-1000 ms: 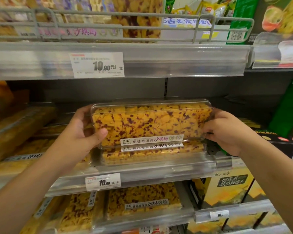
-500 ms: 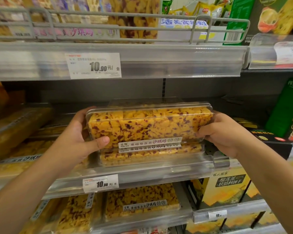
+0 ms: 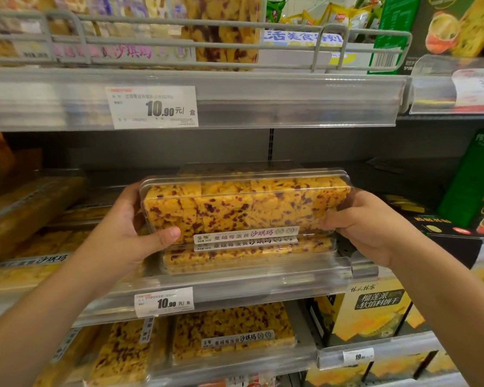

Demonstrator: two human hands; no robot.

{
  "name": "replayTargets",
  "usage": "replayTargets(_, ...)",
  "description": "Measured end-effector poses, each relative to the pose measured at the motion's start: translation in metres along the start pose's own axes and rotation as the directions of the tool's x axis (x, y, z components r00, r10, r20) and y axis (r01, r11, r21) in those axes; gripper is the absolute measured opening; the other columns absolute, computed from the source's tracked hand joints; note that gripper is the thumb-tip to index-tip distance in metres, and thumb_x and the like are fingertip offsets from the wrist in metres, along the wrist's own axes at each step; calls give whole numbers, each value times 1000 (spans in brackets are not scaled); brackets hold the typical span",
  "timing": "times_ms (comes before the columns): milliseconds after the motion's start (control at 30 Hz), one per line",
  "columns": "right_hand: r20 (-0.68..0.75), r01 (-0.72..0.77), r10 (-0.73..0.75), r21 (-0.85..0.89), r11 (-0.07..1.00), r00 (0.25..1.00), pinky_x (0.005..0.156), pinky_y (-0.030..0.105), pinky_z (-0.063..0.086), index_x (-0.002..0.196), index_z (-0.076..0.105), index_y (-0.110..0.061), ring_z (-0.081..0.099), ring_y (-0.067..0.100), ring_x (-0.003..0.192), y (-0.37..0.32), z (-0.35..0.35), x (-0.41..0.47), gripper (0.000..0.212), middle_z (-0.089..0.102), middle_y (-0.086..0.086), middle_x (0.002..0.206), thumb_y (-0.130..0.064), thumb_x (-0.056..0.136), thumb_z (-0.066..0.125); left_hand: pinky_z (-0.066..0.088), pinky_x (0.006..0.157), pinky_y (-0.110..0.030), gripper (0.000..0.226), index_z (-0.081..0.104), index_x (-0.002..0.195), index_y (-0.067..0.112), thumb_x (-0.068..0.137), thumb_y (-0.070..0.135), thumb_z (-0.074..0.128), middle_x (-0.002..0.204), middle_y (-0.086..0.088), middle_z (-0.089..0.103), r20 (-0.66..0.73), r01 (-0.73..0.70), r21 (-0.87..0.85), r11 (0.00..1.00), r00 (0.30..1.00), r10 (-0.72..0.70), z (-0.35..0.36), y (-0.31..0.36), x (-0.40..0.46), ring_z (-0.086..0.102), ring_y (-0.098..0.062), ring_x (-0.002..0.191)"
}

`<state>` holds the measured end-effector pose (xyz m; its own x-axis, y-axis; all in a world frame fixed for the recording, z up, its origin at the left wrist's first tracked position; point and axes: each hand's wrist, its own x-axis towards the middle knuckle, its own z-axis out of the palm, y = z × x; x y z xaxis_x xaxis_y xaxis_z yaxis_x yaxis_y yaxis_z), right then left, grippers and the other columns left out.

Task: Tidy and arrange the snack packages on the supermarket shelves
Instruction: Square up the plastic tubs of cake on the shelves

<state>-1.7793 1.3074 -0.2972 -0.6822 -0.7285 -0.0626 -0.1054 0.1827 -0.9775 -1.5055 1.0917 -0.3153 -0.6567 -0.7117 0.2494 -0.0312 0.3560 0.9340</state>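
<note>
Both grips clamp the ends of the clear snack box, left hand thumb across its front, right hand fingers curled round it, above another box on the middle shelf; it looks light, slick, its thin plastic likely to flex, so end holds suit.

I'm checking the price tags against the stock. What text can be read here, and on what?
"10.90 元/盒": upper price tag; its small print is too blurred.
"10.90 元/盒": lower price tag.
"蔓越莓蛋黄沙琪玛": label of the held box, gripped by left hand and right hand.
"榴莲派 软馅料饼干": yellow carton.
"19": small tag; the rest is unreadable.
</note>
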Motion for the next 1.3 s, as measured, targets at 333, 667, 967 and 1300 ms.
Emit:
replayTargets(333,-206,-13,7,-26,1000,978,92,40,50,145,36,-15,62,19,108,17,20,-45,80,64,2,123,2,76,72,45,104,-46,105,32,141,42,49,33,81,130,16,55,-23,-42,-24,999,999,42,-15,-4,-21,54,-9,121)
replayTargets(667,-26,-194,192,-112,975,981,91,28,51,137,45,-28,58,13,106,-2,166,-128,79,58,-6,122,-26,69,83,51,85,-28,45,62,107,50,62,50,69,112,20,67,180,-58,-25,998,982,62,-111,-24,-92,63,0,106)
replayTargets(967,216,70,-42,-123,990,976,82,31,58,124,52,-40,66,9,96,-51,337,-111,53,59,-17,115,-26,79,76,56,71,-37,11,73,90,24,91,22,63,93,-3,75,74,256,-154,954,966,-247,-202,-72,-117,72,-19,85)
replayTargets(1300,311,511,-409,-425,747,858,99,40,48,126,53,-47,53,14,115,-66,416,-77,51,38,-14,137,-50,78,69,57,58,-40,74,63,109,20,53,67,67,93,-17,74,58,442,-517,733,872,-485,-235,-62,-105,73,-36,80)
